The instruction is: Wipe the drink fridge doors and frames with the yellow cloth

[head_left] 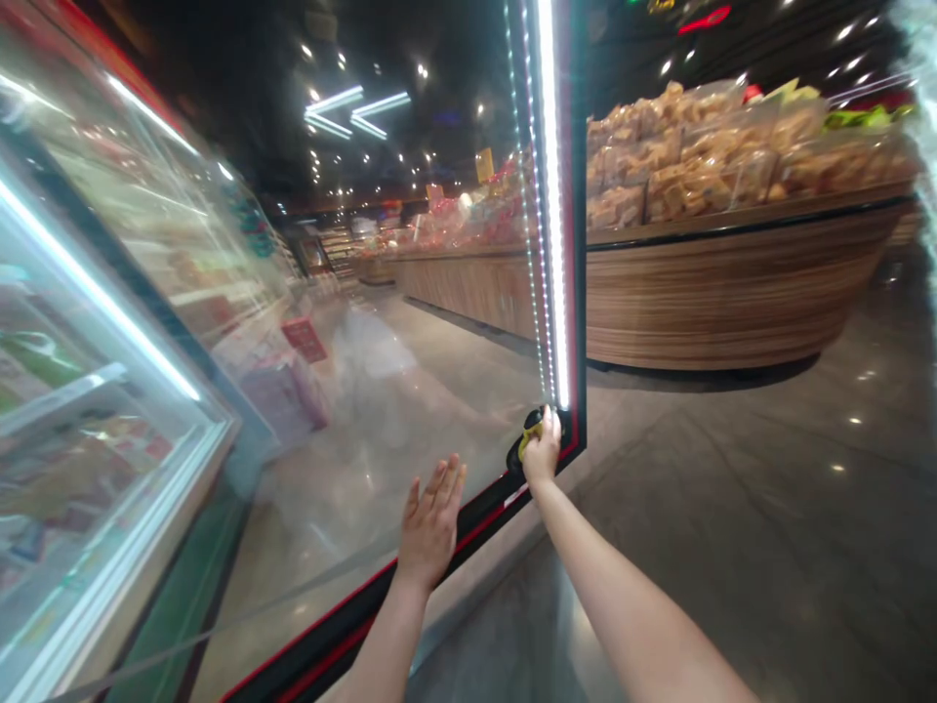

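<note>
A glass freezer door [468, 391] with a black frame, red lines and a bright light strip stands open in front of me. My right hand [543, 451] is closed round a yellow-and-black suction cup lifter [524, 439], whose dark round pads sit against the glass at the door's lower right corner. Flat on the glass, to the left of it, rests my left hand [430, 522], fingers stretched out and close to the bottom frame. The right palm hides part of the lifter.
On the left, a lit freezer cabinet [109, 303] holds blurred packages on shelves. Beyond the door at right, a rounded wood-panelled counter [721, 293] bears heaps of bagged snacks [688, 161]. Pink boxes [274, 391] show through or in the glass. Shiny grey floor [791, 527] spreads to the right.
</note>
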{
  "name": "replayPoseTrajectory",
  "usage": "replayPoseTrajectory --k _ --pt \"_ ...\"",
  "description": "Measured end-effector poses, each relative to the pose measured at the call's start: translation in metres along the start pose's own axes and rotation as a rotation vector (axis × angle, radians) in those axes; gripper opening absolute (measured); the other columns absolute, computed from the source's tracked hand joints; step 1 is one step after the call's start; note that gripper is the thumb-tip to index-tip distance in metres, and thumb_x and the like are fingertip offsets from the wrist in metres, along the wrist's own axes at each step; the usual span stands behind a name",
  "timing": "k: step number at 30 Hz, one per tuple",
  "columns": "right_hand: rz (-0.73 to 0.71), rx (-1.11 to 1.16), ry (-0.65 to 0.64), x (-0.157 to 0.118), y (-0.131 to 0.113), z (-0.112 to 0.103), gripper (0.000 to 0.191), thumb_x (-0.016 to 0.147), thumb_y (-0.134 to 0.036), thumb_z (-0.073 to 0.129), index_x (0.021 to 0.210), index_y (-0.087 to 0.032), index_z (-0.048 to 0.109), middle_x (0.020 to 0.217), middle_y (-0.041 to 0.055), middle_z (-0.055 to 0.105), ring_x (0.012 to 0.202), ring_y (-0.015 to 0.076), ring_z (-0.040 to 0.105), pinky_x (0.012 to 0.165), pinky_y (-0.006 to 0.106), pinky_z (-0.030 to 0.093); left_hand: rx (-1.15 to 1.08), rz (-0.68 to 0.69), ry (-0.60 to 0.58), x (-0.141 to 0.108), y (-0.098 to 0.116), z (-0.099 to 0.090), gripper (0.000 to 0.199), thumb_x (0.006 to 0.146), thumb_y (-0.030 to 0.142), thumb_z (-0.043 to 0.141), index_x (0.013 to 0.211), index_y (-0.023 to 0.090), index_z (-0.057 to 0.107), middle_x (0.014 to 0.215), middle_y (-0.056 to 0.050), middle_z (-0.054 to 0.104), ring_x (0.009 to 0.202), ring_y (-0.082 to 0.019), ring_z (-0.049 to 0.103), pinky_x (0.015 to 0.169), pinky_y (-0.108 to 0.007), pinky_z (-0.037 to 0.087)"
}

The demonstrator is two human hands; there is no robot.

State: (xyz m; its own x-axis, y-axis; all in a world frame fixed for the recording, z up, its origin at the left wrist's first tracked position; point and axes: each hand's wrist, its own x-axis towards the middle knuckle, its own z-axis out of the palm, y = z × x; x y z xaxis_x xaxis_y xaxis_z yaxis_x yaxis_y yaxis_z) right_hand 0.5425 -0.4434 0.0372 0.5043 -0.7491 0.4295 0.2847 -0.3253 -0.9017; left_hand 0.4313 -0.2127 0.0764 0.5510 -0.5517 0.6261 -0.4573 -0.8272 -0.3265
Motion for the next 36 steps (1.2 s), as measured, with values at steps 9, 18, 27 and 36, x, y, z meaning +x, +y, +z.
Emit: replayPoseTrajectory --k 9,18,27,36 --pt "0.122 0.045 0.147 0.006 0.011 0.000 0.048 0.081 -0.030 0.052 0.127 -0.016 0.062 0.123 0.0174 0.069 0.119 0.0302 0.063 0.104 0.050 0.050 0.003 0.096 -0.022 0.028 0.010 0.012 0.084 0.088 0.008 0.047 0.165 0.021 0.016 0.168 -0.004 0.029 0.160 -0.016 0.011 0.131 -0.042 -0.008" --pt "0.079 0.115 0.185 0.046 -0.059 0.016 0.050 0.082 -0.026 0.052 0.130 -0.018 0.062 0.130 0.0167 0.066 0.126 0.0302 0.060 0.109 0.051 0.047 -0.014 0.114 -0.022 0.026 0.003 0.007 0.072 0.090 0.007 0.045 0.160 0.021 0.036 0.164 -0.004 0.037 0.159 -0.013 0.012 0.131 -0.039 -0.009" --pt "-0.143 0.192 -0.032 0.045 -0.083 -0.013 0.046 0.089 -0.026 0.047 0.131 -0.021 0.066 0.148 0.0140 0.058 0.143 0.0271 0.048 0.121 0.053 0.036 -0.019 0.059 0.010 0.029 -0.006 -0.012 0.082 0.087 0.003 0.047 0.163 0.025 0.027 0.165 -0.004 0.035 0.159 -0.013 0.012 0.131 -0.042 -0.008" --pt "-0.502 0.125 -0.232 0.030 -0.130 -0.007 0.060 0.084 -0.016 0.052 0.143 -0.024 0.061 0.162 0.0090 0.044 0.149 0.0236 0.042 0.123 0.044 0.037 0.019 -0.134 0.085 0.022 -0.015 -0.041 0.081 0.094 0.010 0.051 0.165 0.034 0.017 0.168 -0.003 0.029 0.158 -0.018 0.022 0.131 -0.044 -0.006"
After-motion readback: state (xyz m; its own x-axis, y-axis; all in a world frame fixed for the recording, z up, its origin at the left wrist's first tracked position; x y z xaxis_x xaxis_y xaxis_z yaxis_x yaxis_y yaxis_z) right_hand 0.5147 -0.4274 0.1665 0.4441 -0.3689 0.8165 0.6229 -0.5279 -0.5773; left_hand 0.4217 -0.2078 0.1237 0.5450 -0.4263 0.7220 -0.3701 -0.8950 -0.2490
